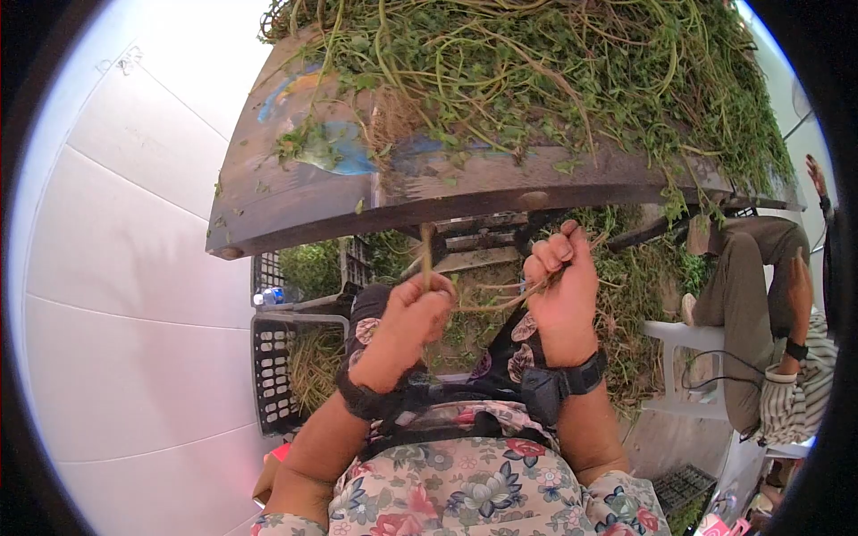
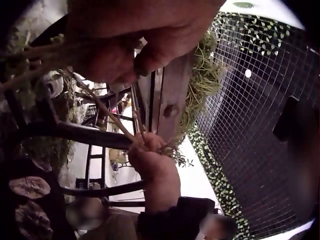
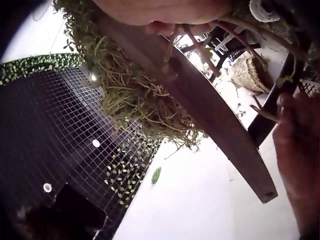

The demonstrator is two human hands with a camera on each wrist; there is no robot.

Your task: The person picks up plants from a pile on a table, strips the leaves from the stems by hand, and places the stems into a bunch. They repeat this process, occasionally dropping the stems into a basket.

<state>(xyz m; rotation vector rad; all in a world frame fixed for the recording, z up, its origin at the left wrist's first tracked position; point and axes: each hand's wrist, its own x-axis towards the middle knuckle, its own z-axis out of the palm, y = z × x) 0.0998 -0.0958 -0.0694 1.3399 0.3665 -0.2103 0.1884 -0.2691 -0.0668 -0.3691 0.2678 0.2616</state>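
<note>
In the head view the left hand [image 1: 416,317] grips plant stems [image 1: 427,250], one of which sticks up past its thumb. The right hand [image 1: 565,290] pinches the thin stems [image 1: 487,308] that stretch between the two hands, below the table's front edge. Seen from the left wrist, the right hand [image 2: 157,175] has its fingertips curled round the stems [image 2: 112,114]. In the right wrist view the left hand [image 3: 297,150] holds a short stem end [image 3: 265,114], and the right hand [image 3: 170,12] fills the top, its fingers partly cut off.
Leafy green stems [image 1: 554,80] are heaped on the wooden table [image 1: 304,210]. Black crates [image 1: 275,357] with greens stand below at the left. More plants [image 1: 626,313] lie on the ground. At the right, a person in brown trousers [image 1: 751,295] sits near a white stool [image 1: 684,339].
</note>
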